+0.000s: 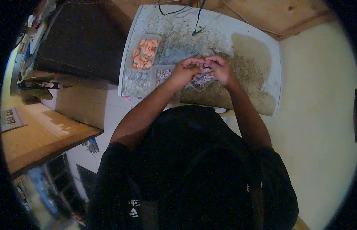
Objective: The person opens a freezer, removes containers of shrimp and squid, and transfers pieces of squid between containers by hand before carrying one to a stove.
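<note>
My left hand (185, 71) and my right hand (221, 70) meet over a clear plastic container (203, 89) of purplish-white squid pieces (202, 80). Between their closed fingertips is a small pale-purple piece of squid (204, 69); its exact shape is too blurred to make out. Under my left wrist, a second clear container (153, 78) with squid rings (163, 74) is partly covered by the forearm. Further left and farther back stands a clear container (134, 50) of orange-pink shrimp (145, 53).
A stained white tabletop (178, 23) carries the containers, with a wet brown patch (253, 57) at right. A black cable (196, 30) lies at the far edge. Dark furniture (82, 38) and a wooden counter (48, 132) stand left; a pale wall (316, 88) rises at right.
</note>
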